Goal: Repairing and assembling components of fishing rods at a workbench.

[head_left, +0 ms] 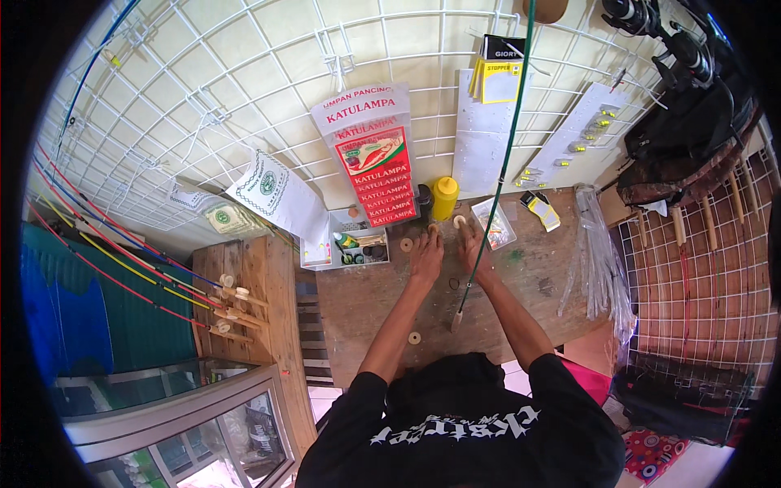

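Right grip [473,246] at pale disc [460,220] — nearby white tray [505,243] holds small pieces [494,227].

Left hand [426,256] over wood table [370,301], bunched, grip unclear. Right hand [474,248]: pale disc [460,220] at the far end of it. From the hands: yellow bottle [445,199] at 12 o'clock, white tray [506,237] at 2, clear plastic [598,252] at 3, box [324,254] at 9, green rod [495,191] spanning 1 to 6.

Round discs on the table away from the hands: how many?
2: one disc right of the white box, another disc near the black shirt. Others may be hidden.
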